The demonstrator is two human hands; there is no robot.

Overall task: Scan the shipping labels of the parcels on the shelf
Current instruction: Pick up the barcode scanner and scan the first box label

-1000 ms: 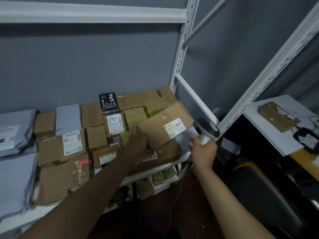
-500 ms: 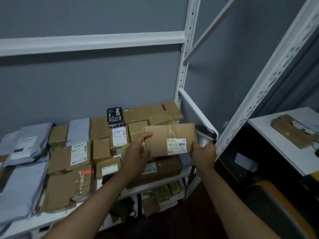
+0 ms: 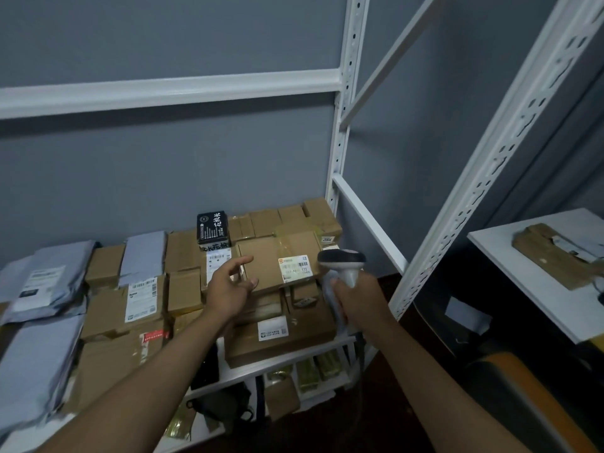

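Left hand (image 3: 228, 289): arm reaching in from the lower left, palm turned right, fingers loosely spread and holding nothing; fingertips just beside the left edge of a brown box (image 3: 277, 259); whether they touch it cannot be told.

Right hand (image 3: 358, 297): arm entering from the lower right, fingers curled round the handle of a grey scanner (image 3: 343, 263). Scanner head sits just right of the box, upright over the fist; which way its window faces is hard to judge.

Brown box: lying on top of the parcel pile at the right end of the shelf (image 3: 294, 354), white shipping label (image 3: 295, 268) on its upper face near the right edge. Print blurred apart from a barcode.

Surrounding stock: further brown boxes packed side by side, several with white labels; one black box (image 3: 212, 227) standing at the back; grey mailing bags (image 3: 39, 286) at the left, cut off by the frame edge. Lower shelf items largely hidden by the arms and in shadow.

Right side: white desk (image 3: 510, 273) carrying a brown packet (image 3: 552, 253), partly cut off.
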